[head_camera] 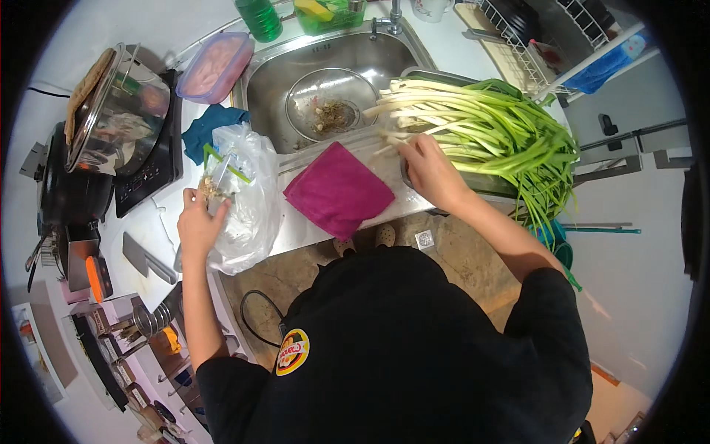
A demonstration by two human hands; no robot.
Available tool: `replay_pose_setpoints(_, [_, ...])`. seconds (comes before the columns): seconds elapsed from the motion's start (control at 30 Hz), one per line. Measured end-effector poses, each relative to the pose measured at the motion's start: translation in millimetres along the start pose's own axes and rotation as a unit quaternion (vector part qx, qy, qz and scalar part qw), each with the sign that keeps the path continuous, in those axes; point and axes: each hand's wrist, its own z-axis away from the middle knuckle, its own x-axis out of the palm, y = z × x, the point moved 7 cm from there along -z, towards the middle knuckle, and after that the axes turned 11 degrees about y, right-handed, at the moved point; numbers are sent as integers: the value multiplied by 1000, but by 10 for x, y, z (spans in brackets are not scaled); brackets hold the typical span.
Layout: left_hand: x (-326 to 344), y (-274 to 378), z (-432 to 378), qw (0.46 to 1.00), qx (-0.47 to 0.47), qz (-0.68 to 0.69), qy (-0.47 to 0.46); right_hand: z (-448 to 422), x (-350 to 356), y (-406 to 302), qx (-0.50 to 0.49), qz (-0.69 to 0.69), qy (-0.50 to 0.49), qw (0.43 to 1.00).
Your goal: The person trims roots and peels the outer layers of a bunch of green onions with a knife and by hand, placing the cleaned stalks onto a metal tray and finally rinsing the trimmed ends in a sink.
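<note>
My right hand (430,169) pinches the white root end of a spring onion stalk (390,139), which is slightly blurred. Beside it, a large heap of spring onions (488,127) lies across a tray (482,186), white ends towards the sink and green leaves hanging over the far right side. My left hand (201,225) is at a clear plastic bag (249,222), thumb and fingers around a clump of brown roots (209,188). Whether it grips the roots or the bag is unclear. Green leaf scraps (238,173) lie on the bag. A folded magenta cloth (339,188) rests between my hands.
Behind the cloth is a steel sink (266,105) holding a round strainer (302,77) with root scraps (333,115). A purple-rimmed tub (213,66), a teal cloth (213,130) and an induction cooker (150,177) stand left. A knife (150,260) lies on a white board (141,288).
</note>
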Motion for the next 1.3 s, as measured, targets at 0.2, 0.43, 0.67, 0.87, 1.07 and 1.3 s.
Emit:
replay_pose_setpoints(0.2, [204, 458, -6, 996, 34, 83, 8, -216, -745, 278, 2, 158, 79, 984])
replay_pose_setpoints(0.43, [505, 607, -44, 995, 84, 55, 10, 6, -1078, 1286, 123, 194, -11, 973])
replay_pose_setpoints(0.67, [168, 547, -319, 975, 96, 198, -43, 630, -849, 651, 113, 157, -55, 980])
replay_pose_setpoints(0.87, [-52, 706, -736, 997, 23, 42, -68, 626, -913, 567, 91, 177, -59, 978])
replay_pose_setpoints(1.07, [291, 1941, -1367, 957, 126, 248, -86, 168, -1407, 699, 123, 55, 202, 970])
replay_pose_setpoints(1.3, [1393, 2766, -1784, 823, -86, 444, -344, -1455, 120, 1800, 453, -504, 79, 731])
